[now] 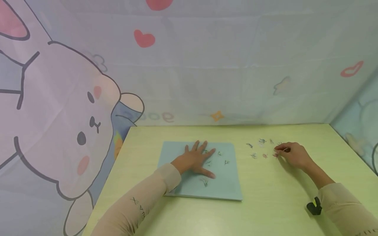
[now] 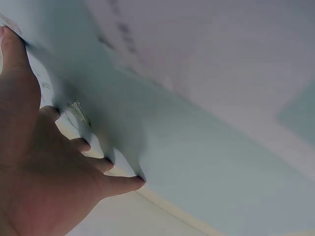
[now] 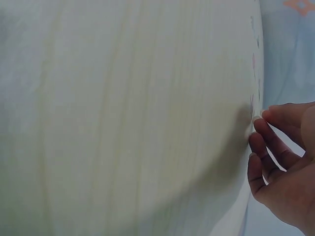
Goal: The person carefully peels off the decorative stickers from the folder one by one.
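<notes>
My left hand point(image 1: 196, 160) rests with fingers spread on a pale blue square sheet point(image 1: 224, 186). Small dark sprig-like figures, such as the one near the front point(image 1: 204, 182), lie on the sheet around the fingers; the hand covers part of it. In the left wrist view the fingertips point(image 2: 142, 180) press on the pale surface. To the right, my right hand point(image 1: 295, 155) is low over the table, thumb and forefinger together, pinching a small flat cut-out at the edge of a loose group. A reddish cut-out point(image 1: 275, 155) shows right at its fingertips.
Several small flat cut-outs, one of them pink point(image 1: 264, 156), lie scattered on the pale yellow table point(image 1: 189, 213) between the sheet and my right hand. A black object point(image 1: 314, 207) shows beside the right sleeve. A printed cloth point(image 1: 206, 82) hangs behind the table.
</notes>
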The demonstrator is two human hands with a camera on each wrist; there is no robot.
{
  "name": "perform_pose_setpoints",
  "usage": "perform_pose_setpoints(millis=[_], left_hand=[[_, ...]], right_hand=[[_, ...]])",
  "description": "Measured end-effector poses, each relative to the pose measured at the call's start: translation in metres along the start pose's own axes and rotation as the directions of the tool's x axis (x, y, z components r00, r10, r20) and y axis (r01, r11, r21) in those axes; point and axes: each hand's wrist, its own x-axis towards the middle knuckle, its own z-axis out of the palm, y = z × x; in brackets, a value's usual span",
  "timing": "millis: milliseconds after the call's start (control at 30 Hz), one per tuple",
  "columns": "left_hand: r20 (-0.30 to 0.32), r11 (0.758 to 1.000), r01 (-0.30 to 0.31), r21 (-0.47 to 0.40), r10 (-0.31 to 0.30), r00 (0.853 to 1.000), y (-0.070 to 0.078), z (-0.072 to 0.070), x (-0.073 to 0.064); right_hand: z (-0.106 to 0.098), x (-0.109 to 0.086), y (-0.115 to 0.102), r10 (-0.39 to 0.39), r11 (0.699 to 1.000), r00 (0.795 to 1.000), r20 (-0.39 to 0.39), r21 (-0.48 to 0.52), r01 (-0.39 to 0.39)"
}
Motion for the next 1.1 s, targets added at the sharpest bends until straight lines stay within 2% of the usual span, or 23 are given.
perform_pose_setpoints(millis=[200,367,633,800,1100], left_hand=[[-0.014,1.000,-0.012,0.013,0.012,1.000,-0.004,0.005,0.004],[-0.013,1.000,-0.023,0.001,0.023,1.000,-0.004,0.005,0.004],[-0.015,1.000,-0.015,-0.010,0.015,1.000,-0.005,0.005,0.004],[-0.012,1.000,-0.013,-0.012,0.013,1.000,-0.005,0.006,0.004],[-0.017,1.000,-0.011,-0.014,0.011,1.000,-0.006,0.007,0.006]], right_hand=[[0.002,0.000,-0.005,-0.012,1.000,1.000,0.006,0.004,0.012],[0.006,0.002,-0.013,-0.035,0.999,0.999,-0.031,0.006,0.036],[0.017,0.009,-0.035,-0.113,0.993,0.990,-0.084,0.028,0.115],[0.023,0.013,-0.050,-0.126,0.989,0.986,-0.110,0.060,0.133],[0.039,0.016,-0.066,-0.171,0.976,0.982,-0.079,0.124,0.180]])
